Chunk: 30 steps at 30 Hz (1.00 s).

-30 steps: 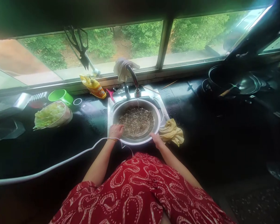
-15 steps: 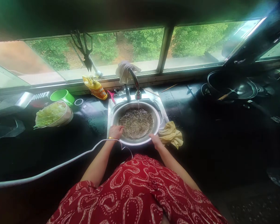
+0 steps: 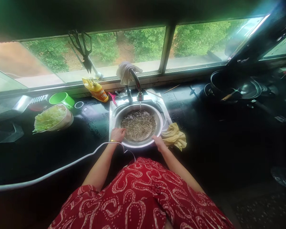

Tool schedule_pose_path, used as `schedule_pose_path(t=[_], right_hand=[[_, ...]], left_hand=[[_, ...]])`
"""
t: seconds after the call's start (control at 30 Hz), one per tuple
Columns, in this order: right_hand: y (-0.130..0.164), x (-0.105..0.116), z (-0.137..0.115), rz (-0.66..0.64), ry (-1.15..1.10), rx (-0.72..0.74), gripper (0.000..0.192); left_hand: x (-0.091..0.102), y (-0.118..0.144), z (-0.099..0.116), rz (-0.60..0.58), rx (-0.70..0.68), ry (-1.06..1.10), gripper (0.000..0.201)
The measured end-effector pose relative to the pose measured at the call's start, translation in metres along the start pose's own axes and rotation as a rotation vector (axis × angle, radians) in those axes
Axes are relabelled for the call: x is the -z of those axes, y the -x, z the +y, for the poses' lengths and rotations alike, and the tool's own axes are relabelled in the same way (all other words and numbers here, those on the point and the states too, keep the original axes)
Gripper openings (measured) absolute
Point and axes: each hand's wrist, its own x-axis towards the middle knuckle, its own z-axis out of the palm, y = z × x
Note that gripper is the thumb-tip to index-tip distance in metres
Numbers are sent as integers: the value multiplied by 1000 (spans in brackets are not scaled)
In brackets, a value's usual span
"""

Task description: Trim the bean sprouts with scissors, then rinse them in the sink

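The basin sits in the sink, cloth right, tap behind.

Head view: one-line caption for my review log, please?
Both hands, left hand and right hand, grip the steel basin of sprouts under the running tap.

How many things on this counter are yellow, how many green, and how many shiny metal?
Yellow: 2, the cloth and the bottle
Green: 2, the cup and the chopped leaves
Shiny metal: 2, the basin and the tap
Total: 6
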Motion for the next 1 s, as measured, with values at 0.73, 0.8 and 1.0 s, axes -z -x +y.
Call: schedule_pose_path(t=[0.73, 0.8, 1.0], right_hand=[[-8, 3, 15, 23, -10, 65, 6], [-10, 3, 15, 21, -20, 67, 5], [-8, 2, 15, -14, -57, 64, 4]], left_hand=[[-11, -110, 155, -226, -94, 258, 27], [-3, -101, 145, -187, -114, 333, 30], [53, -82, 80, 13, -85, 1078, 36]])
